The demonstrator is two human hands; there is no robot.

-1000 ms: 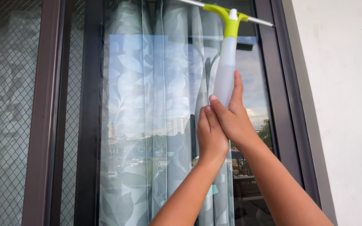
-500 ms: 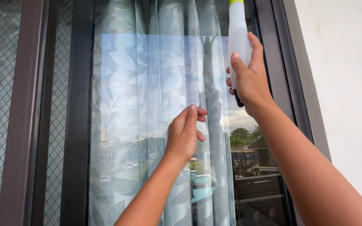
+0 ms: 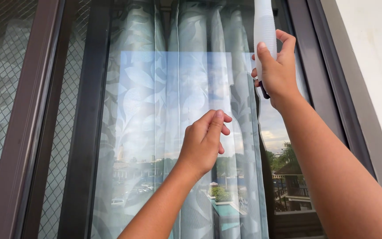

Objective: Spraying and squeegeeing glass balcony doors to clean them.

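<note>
My right hand [image 3: 277,71] is raised high and grips the white bottle-shaped handle of a window squeegee [image 3: 264,26]; the tool's head is cut off by the top of the view. My left hand [image 3: 205,141] hovers lower, in front of the glass pane [image 3: 155,110], with fingers loosely curled and holding nothing. I cannot tell whether it touches the glass. Behind the pane hangs a pale leaf-patterned curtain [image 3: 142,146]. The glass reflects sky, buildings and trees.
A dark brown window frame [image 3: 328,88] runs down the right side, next to a white wall [image 3: 372,48]. On the left stands another dark frame post [image 3: 80,132] and a wire mesh screen [image 3: 1,88].
My left hand has let go of the squeegee handle and dropped down and left. My right hand has pushed the squeegee up, so its green head has left the view.
</note>
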